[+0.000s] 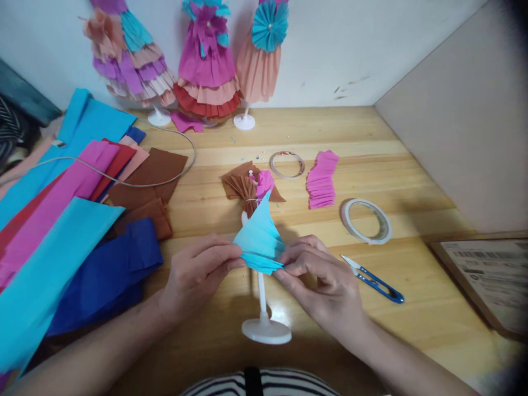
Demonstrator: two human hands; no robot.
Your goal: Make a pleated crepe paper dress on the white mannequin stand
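Note:
Between my two hands is a light blue pleated paper piece (259,234), its pointed tip upward and its folds gathered along the lower edge. My left hand (204,269) pinches its left edge between thumb and fingers. At the lower right corner, my right hand (322,275) pinches the folds. Behind and below the paper rises a white stand (266,330) with a round base. Brown pleated paper (243,190) and a pink paper bit (264,182) sit at the top of the stand, with a tie around the brown folds.
Blue snips (377,283), a tape roll (366,221), a thinner ring (287,165) and a pleated pink strip (322,180) lie right of centre. Coloured paper sheets (53,242) and a cable fill the left. Three paper dresses (208,60) stand behind; a framed board (487,280) is at right.

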